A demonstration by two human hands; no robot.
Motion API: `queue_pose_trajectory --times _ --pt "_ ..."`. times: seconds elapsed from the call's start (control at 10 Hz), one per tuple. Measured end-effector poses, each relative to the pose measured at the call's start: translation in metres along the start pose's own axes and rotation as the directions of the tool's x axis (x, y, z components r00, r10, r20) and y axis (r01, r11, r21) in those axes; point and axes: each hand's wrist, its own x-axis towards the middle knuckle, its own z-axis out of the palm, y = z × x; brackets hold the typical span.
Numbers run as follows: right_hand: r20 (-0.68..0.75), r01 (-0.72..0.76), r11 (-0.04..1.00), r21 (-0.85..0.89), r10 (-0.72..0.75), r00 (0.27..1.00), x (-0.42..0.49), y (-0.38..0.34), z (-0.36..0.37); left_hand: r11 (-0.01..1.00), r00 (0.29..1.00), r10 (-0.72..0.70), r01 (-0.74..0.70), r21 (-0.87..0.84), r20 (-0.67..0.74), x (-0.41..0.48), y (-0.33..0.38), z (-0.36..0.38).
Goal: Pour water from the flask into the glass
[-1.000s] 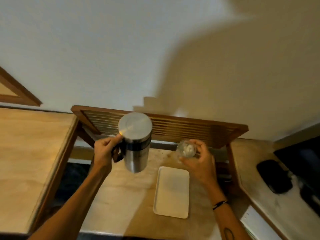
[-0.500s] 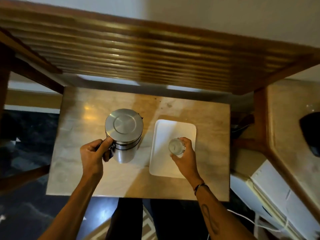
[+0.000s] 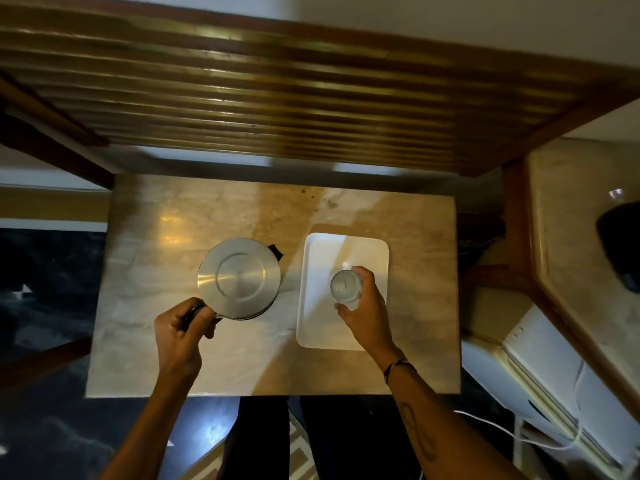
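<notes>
A steel flask (image 3: pixel 239 278) with a flat round lid is seen from straight above, upright over the left half of the small stone-topped table (image 3: pixel 145 271). My left hand (image 3: pixel 181 332) grips its dark handle at the near left side. A small clear glass (image 3: pixel 345 286) is upright above the white rectangular tray (image 3: pixel 318 327), and my right hand (image 3: pixel 365 306) is wrapped around its right side. Whether flask or glass rests on its surface I cannot tell. The flask's short black spout points to the far right.
A slatted wooden shelf (image 3: pixel 277 98) overhangs the far edge of the table. A wooden frame and a pale counter (image 3: pixel 571 237) with a dark object (image 3: pixel 620 244) stand at the right. A white appliance with a cable (image 3: pixel 554 393) sits low at the right. Dark floor lies to the left.
The view swung from the wall down onto the table. Flask and glass came down from chest height to low over the table, the glass now above the tray.
</notes>
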Motion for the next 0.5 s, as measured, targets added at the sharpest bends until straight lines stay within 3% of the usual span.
queue_pose_trajectory --times 0.2,0.4,0.5 --pt "-0.003 -0.023 0.998 -0.06 0.023 1.0 -0.022 -0.012 -0.018 0.998 0.998 -0.035 0.032 0.047 0.055 -0.018 -0.001 -0.016" --pt "-0.087 0.106 0.985 -0.138 -0.119 0.989 -0.051 -0.056 -0.067 0.978 0.986 -0.091 0.063 0.201 0.137 -0.031 0.026 -0.035" --pt "-0.075 0.203 0.967 -0.156 -0.216 0.973 -0.072 -0.085 -0.1 0.932 0.968 -0.205 0.149 0.33 0.144 -0.047 0.047 -0.054"
